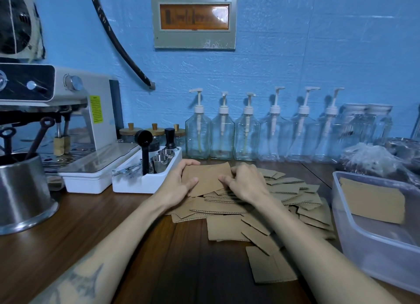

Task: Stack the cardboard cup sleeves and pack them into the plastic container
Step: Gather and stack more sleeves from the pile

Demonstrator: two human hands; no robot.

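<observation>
Both hands, left (181,183) and right (244,183), pinch a small stack of flat brown cardboard sleeves (208,177) above the loose pile, probably squaring edges; the clear plastic container (354,226) waits right of that pile

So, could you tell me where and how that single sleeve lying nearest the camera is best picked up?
Judging by its pose, take the nearest sleeve by its left edge, coming from the left. It lies flat on the table and that edge is bare, while its upper right tucks under neighbouring sleeves. Slide fingertips under, then pinch with the thumb on top.
</observation>
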